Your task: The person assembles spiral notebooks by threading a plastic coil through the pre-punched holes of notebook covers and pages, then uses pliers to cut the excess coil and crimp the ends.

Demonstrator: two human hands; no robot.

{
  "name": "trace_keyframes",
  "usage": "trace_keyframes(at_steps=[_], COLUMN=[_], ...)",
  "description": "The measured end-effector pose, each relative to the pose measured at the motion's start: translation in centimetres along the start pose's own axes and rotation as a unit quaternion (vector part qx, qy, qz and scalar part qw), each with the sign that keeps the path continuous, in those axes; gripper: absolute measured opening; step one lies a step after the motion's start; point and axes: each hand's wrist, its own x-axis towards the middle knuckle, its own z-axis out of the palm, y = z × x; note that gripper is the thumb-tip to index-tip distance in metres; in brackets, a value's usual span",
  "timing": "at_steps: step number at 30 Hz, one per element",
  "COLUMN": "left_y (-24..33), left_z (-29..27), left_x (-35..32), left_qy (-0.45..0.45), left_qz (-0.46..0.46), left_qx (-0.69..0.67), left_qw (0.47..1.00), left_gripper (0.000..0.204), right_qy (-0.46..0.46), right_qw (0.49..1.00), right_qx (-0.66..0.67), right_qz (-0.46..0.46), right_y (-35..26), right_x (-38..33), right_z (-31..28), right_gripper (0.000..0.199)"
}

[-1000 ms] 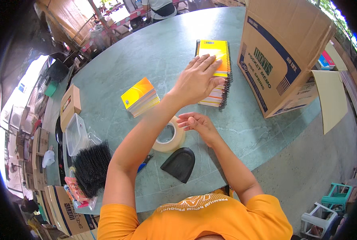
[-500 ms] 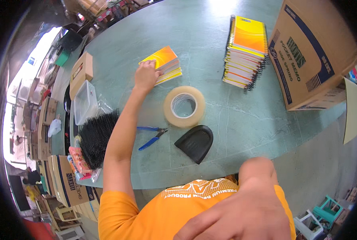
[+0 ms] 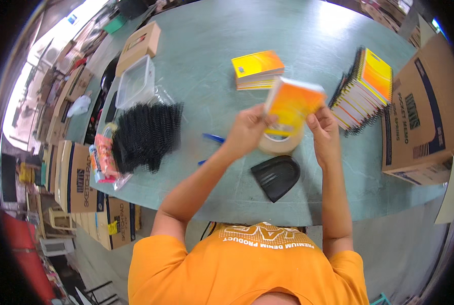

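Note:
Both my hands hold a small orange-and-yellow memo pad (image 3: pixel 294 105), a little blurred, above the table. My left hand (image 3: pixel 248 129) pinches its left edge, and my right hand (image 3: pixel 322 131) grips the right side. Behind it lies a short stack of similar pads without visible coils (image 3: pixel 257 70). Partly hidden under the held pad is a roll of clear tape (image 3: pixel 280 145). A black curved pad-like piece (image 3: pixel 276 177) rests nearer me. My left arm mostly covers blue-handled cutters (image 3: pixel 214 138). To the right stands a tall stack of spiral-bound memo pads (image 3: pixel 364 91) with black coils.
A pile of black spiral coils (image 3: pixel 148 134) lies at the left beside a clear plastic tub (image 3: pixel 136 81) and a pink packet (image 3: pixel 105 155). A large cardboard carton (image 3: pixel 422 112) stands at the right of the green table (image 3: pixel 206 51). More cartons (image 3: pixel 77 175) are beyond the left edge.
My left hand has brought a pad from the short stack toward me. My right hand has come up from near my chest and now holds it too. The view has shifted.

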Motion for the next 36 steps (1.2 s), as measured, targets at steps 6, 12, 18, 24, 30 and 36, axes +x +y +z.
trace_keyframes(at_steps=[6, 12, 18, 24, 30, 36], left_y=[2.7, -5.3, -5.6, -5.5, -1.6, 1.3], left_z=[-6.6, -19.3, -18.5, -20.2, -17.9, -13.3], left_x=[-1.6, -1.7, -2.3, -1.0, -0.6, -0.2], left_qy=[0.06, 0.239, 0.303, 0.221, 0.24, 0.219], left_qz=[-0.07, -0.14, -0.08, -0.185, -0.112, -0.037], left_qx=[0.397, 0.668, 0.702, 0.749, 0.644, 0.507], left_qw=[0.913, 0.691, 0.64, 0.597, 0.717, 0.833], left_gripper=[0.035, 0.028, 0.023, 0.022, 0.024, 0.02], right_qy=[-0.124, -0.214, -0.205, -0.206, -0.209, -0.221], right_qw=[0.98, 0.71, 0.724, 0.699, 0.705, 0.679], right_qx=[-0.158, -0.658, -0.644, -0.667, -0.664, -0.693], right_qz=[0.007, -0.133, -0.139, -0.152, -0.137, -0.103], right_y=[-3.7, -1.6, -1.7, 0.6, 0.3, -0.4], right_x=[1.7, 2.5, 3.8, 3.5, 3.7, 4.4], right_z=[1.6, 4.2, 5.5, 5.6, 5.6, 5.4], right_gripper=[0.022, 0.016, 0.018, 0.013, 0.01, 0.02])
